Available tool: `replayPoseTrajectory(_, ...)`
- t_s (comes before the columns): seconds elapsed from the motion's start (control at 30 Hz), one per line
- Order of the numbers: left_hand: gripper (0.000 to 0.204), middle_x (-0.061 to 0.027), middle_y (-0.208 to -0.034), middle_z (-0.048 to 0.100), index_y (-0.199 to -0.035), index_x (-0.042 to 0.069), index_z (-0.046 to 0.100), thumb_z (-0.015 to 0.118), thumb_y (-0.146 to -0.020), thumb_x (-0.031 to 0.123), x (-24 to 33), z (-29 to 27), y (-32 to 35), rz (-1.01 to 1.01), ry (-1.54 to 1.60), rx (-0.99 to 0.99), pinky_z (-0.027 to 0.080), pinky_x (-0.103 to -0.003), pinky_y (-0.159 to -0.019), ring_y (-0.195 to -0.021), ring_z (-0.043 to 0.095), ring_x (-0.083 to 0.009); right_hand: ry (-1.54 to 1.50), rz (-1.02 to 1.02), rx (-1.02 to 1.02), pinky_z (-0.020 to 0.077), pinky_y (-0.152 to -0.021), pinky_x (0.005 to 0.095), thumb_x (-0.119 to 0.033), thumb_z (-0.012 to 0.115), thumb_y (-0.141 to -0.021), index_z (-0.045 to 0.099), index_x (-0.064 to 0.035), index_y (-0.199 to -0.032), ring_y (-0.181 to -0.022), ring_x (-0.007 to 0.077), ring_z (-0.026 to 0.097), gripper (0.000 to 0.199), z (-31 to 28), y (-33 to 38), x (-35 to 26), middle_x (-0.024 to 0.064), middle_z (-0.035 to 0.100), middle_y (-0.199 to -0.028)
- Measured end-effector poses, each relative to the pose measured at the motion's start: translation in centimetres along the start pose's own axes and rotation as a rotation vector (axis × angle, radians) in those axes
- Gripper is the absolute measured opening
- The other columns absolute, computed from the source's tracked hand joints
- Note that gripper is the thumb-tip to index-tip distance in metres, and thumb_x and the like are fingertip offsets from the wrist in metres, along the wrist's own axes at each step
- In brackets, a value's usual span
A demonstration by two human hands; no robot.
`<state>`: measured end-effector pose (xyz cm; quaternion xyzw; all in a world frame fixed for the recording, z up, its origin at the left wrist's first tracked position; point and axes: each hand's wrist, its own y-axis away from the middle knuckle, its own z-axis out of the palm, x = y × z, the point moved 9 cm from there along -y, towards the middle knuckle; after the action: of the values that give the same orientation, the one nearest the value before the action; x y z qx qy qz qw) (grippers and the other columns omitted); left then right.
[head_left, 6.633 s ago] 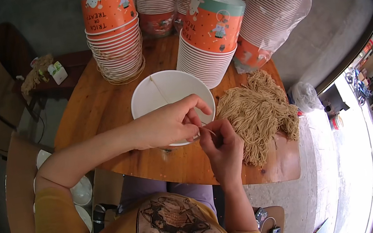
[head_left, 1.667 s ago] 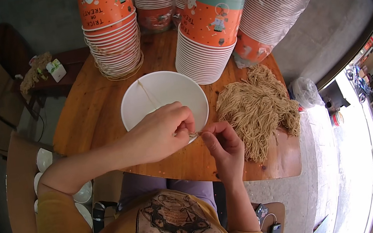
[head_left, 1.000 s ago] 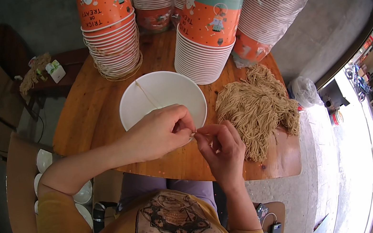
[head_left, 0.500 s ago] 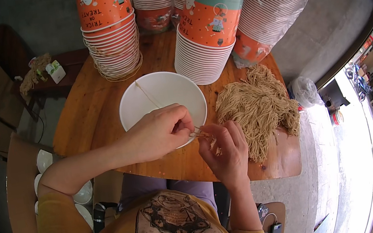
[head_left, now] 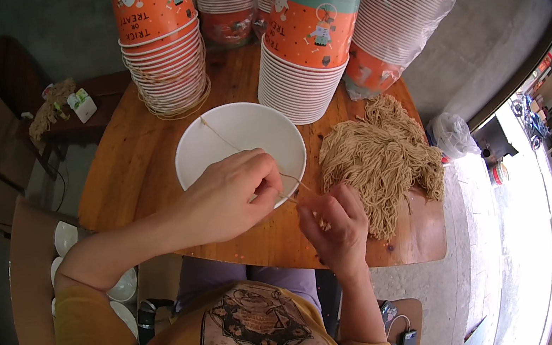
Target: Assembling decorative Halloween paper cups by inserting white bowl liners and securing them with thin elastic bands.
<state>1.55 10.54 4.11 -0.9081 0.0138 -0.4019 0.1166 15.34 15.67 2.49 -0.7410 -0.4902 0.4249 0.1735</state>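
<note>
My left hand (head_left: 233, 197) hovers over the near rim of a white paper bowl (head_left: 228, 140) and pinches one end of a thin noodle strand (head_left: 290, 186). My right hand (head_left: 334, 224) sits just to the right, fingers closed on the other end of the strand, next to a heap of tan dried noodles (head_left: 381, 160) on the wooden table (head_left: 140, 171). One long strand lies inside the bowl.
Stacks of orange paper cups stand behind the bowl: a stack on the left (head_left: 161, 47), another in the middle (head_left: 307, 43), and bagged sleeves (head_left: 408, 3) at the back right. The table's near edge is by my lap. White dishes (head_left: 64, 236) sit low on the left.
The bowl has shifted slightly left and away over several seconds. My hands stay together at its near rim, working a strand; my right hand has drawn a little down and right.
</note>
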Motion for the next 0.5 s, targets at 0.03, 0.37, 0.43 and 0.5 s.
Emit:
replayPoseTrajectory(0.03,0.009,-0.0108,-0.086,0.058,-0.087,0.002,0.05,0.058,-0.086,0.005,-0.1,0.1,0.1,0.0,0.001,-0.001,0.048,-0.037,-0.067,-0.079,0.06,-0.0266,0.001,0.001,0.0,0.0436,-0.057,0.0359,-0.002,0.075,-0.071,0.063,-0.0111,-0.087,-0.067,0.0234,0.05,0.022,0.1,0.2,0.0,0.0045,0.048,-0.072)
replayPoseTrajectory(0.37,0.019,-0.0098,-0.087,0.057,-0.095,0.004,0.046,0.062,-0.088,0.012,0.4,-0.2,0.8,0.035,-0.08,-0.031,0.048,-0.04,-0.07,-0.081,0.059,-0.0294,-0.187,0.211,-0.11,0.0493,-0.061,0.0337,0.001,0.073,-0.077,0.062,-0.0056,-0.098,-0.073,0.0243,0.059,0.024,-0.1,0.7,1.4,0.0069,0.054,-0.081)
replayPoseTrajectory(0.43,0.02,-0.0094,-0.088,0.057,-0.096,0.005,0.046,0.062,-0.088,0.013,0.4,-0.3,1.5,-0.037,-0.091,-0.101,0.048,-0.04,-0.071,-0.081,0.059,-0.0293,-0.144,0.16,-0.109,0.0502,-0.062,0.0334,0.002,0.072,-0.077,0.062,-0.0056,-0.1,-0.074,0.0243,0.06,0.027,-0.7,0.5,1.5,0.0073,0.056,-0.083)
replayPoseTrajectory(0.5,0.02,-0.0083,-0.09,0.057,-0.099,0.004,0.049,0.063,-0.088,0.014,0.4,0.3,2.3,-0.06,-0.16,-0.231,0.048,-0.039,-0.071,-0.082,0.059,-0.0285,-0.032,0.109,-0.082,0.05,-0.062,0.0345,0.001,0.073,-0.077,0.064,-0.0064,-0.1,-0.074,0.0243,0.059,0.026,-1.8,0.1,1.3,0.0071,0.057,-0.084)
